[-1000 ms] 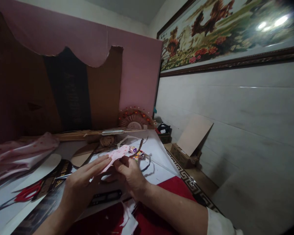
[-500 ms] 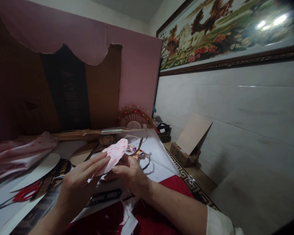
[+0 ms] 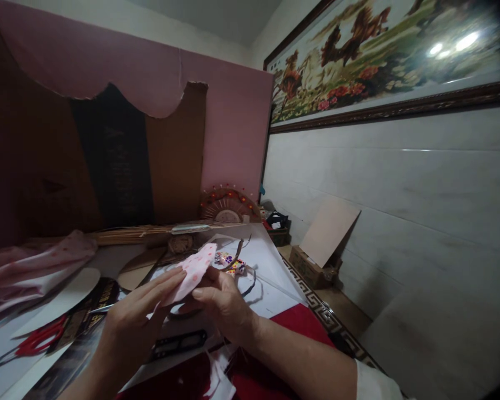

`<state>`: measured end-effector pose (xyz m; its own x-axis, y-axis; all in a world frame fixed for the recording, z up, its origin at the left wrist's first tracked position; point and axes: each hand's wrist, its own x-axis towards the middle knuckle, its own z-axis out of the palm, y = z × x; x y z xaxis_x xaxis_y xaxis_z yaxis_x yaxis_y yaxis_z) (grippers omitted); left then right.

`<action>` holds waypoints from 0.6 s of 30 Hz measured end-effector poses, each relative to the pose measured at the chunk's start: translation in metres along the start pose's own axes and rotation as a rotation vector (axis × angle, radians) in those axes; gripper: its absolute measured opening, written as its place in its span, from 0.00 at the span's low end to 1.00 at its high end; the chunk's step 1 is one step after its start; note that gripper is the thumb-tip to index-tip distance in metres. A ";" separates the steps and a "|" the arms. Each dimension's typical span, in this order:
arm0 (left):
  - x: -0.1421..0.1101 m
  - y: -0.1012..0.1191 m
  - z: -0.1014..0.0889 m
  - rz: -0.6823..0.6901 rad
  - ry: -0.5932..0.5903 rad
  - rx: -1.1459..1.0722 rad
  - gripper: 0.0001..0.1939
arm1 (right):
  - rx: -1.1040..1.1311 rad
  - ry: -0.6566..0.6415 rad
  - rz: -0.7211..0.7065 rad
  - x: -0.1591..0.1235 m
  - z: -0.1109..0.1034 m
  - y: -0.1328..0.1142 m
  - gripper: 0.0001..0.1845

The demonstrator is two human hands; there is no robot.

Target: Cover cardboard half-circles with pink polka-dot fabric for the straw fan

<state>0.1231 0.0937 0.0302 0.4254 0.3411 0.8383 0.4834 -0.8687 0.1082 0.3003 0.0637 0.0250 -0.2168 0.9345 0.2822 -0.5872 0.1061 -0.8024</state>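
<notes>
A small piece of pink fabric (image 3: 195, 270) with red dots is held up between both hands above the table. My left hand (image 3: 144, 303) grips it from the left, fingers laid along its face. My right hand (image 3: 223, 300) pinches its lower right edge, thumb in front; the other fingertips are partly hidden behind the cloth. Black thread snips (image 3: 180, 343) lie on the table just below the hands. White fabric scraps (image 3: 220, 372) hang over the red cloth (image 3: 258, 383) nearest me.
Red-handled scissors (image 3: 41, 336), a white oval card (image 3: 73, 291) and a crumpled dotted pink cloth (image 3: 45, 264) lie at left. A flower-patterned piece (image 3: 233, 264) with dark curved strips sits behind my right hand. A pink board (image 3: 237, 133) stands at the back; a cardboard box (image 3: 312, 264) is on the floor.
My view has tilted slightly upward, so the scene sits a little lower. The fabric looks narrower, tilted more edge-on, with both hands still on it.
</notes>
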 end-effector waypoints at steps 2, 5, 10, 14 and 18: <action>0.000 0.000 -0.001 -0.018 0.006 -0.003 0.16 | 0.008 0.037 -0.006 0.002 0.000 0.001 0.22; 0.000 0.002 -0.001 -0.035 0.020 -0.017 0.17 | 0.043 0.112 0.007 0.004 -0.001 0.000 0.25; 0.002 0.008 0.000 -0.036 -0.003 -0.043 0.17 | 0.103 0.168 0.024 0.001 0.002 -0.001 0.27; 0.002 0.010 0.002 -0.092 -0.041 -0.105 0.18 | 0.200 0.199 0.055 0.000 0.002 0.002 0.25; 0.004 0.020 0.001 -0.177 -0.103 -0.246 0.21 | 0.276 0.230 0.053 0.002 -0.001 0.004 0.27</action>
<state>0.1349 0.0781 0.0355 0.4329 0.5182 0.7376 0.3628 -0.8492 0.3837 0.2979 0.0666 0.0220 -0.0898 0.9915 0.0936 -0.7755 -0.0107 -0.6313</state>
